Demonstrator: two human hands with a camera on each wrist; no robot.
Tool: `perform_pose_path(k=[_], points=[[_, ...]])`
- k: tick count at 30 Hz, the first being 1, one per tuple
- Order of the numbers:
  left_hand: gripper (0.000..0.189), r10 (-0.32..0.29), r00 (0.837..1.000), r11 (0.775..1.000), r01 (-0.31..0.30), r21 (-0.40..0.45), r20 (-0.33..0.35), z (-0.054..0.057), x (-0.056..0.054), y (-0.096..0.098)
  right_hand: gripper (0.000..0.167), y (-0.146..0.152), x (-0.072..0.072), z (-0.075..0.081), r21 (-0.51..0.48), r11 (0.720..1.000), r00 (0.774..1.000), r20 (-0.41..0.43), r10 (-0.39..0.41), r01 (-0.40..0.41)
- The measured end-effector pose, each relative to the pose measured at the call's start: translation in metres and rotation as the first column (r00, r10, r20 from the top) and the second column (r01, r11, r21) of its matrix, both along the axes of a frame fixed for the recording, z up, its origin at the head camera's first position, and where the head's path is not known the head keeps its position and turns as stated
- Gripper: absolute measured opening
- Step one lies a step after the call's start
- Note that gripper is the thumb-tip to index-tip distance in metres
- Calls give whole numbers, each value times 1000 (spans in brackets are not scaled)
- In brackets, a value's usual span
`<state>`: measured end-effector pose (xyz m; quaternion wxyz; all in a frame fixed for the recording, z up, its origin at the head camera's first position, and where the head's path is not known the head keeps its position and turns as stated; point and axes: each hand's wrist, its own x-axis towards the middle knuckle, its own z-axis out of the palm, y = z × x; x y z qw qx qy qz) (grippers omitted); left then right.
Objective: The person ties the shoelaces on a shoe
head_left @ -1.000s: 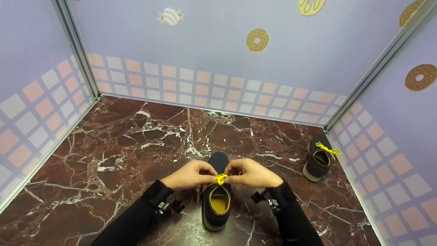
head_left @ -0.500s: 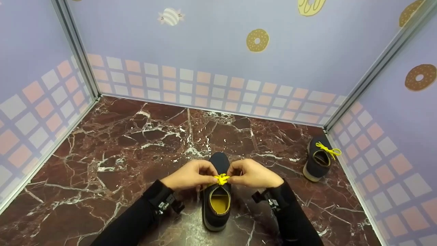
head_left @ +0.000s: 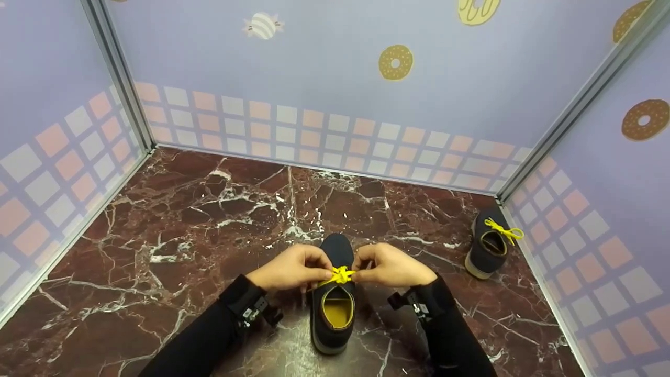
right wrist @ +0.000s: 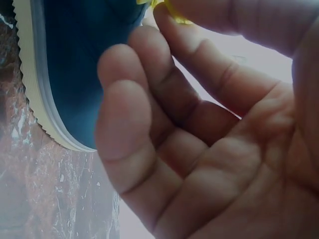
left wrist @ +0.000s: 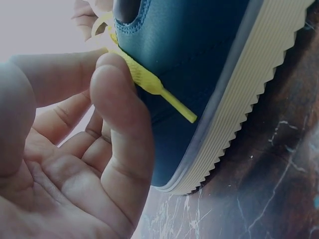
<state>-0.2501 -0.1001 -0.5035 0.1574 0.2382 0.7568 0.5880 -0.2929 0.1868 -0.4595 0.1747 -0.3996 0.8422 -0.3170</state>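
A dark shoe (head_left: 335,335) with a yellow insole stands in front of me, toe pointing away. Over its tongue sits a yellow shoelace (head_left: 343,274) tied in a small bow. From the left, my left hand (head_left: 288,268) pinches one side of the lace between thumb and index finger. In the left wrist view, a lace end (left wrist: 177,105) with its tip sticks out past the fingers over the shoe's side. My right hand (head_left: 391,266) pinches the lace on the other side, its other fingers curled loosely. The right wrist view shows only a bit of yellow at its fingertips.
A matching dark shoe (head_left: 484,256) with a tied yellow bow stands at the right, close to the right wall panel (head_left: 607,251). Purple patterned panels enclose the reddish marble floor (head_left: 220,209) at the back and both sides.
My right hand has shifted slightly to the right, away from the left hand. The yellow bow between them has spread wider and drawn tighter. The left hand has barely moved.
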Motion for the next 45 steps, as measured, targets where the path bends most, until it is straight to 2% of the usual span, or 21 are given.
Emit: perform_pose_path(k=[9, 22, 27, 35, 42, 45], points=[[10, -28, 999, 1000, 28, 5, -24, 1, 0, -3, 12, 2, -2, -1, -1, 1000, 999, 30, 17, -17], [10, -6, 999, 1000, 5, -26, -43, -1, 0, -3, 10, 8, -7, -2, -17, 1000, 994, 107, 11, -9], [9, -5, 999, 999, 3, -32, -51, -1, -1, -3, 10, 8, -8, -3, -15, 1000, 994, 112, 7, -5], [9, -5, 999, 1000, 5, -13, -38, -1, 0, -3, 10, 8, -9, -4, -26, 1000, 993, 114, 19, -16], [8, 7, 1000, 1000, -7, -4, -25, 0, -1, -3, 5, 8, -10, -5, -49, 999, 992, 129, -10, 16], [8, 9, 1000, 1000, -9, -5, -12, 1, -1, -3, 13, 8, -10, -4, -50, 999, 988, 152, 3, 4]])
